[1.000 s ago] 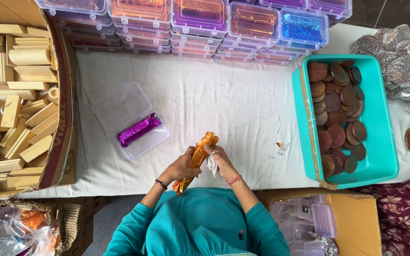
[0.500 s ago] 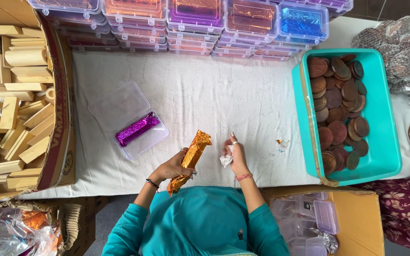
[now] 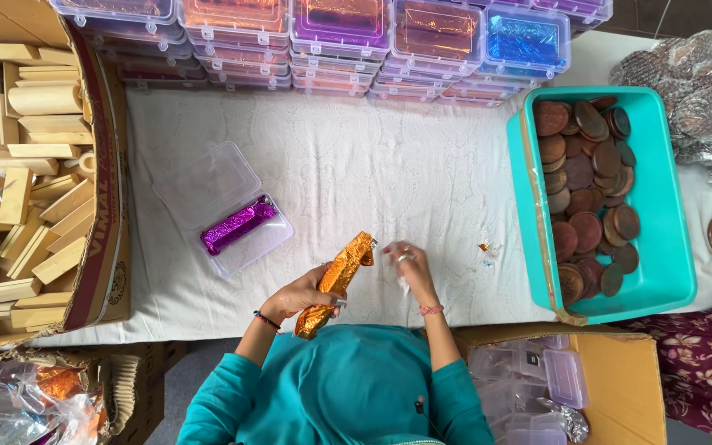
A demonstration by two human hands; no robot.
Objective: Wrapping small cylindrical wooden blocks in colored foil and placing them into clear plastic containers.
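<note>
Orange foil-wrapped bar [image 3: 335,283] gripped in left hand [image 3: 302,294].

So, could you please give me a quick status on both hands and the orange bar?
Left hand gripping orange foil-wrapped bar, tilted. Right hand at bar's top end, small white piece in fingers. Nothing in the way.

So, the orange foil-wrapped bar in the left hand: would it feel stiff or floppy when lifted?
Probably stiff: the orange foil-wrapped bar stays straight though the left hand grips only its middle. The crinkled foil looks somewhat slippery, and its loose twisted ends may crush easily.
</note>
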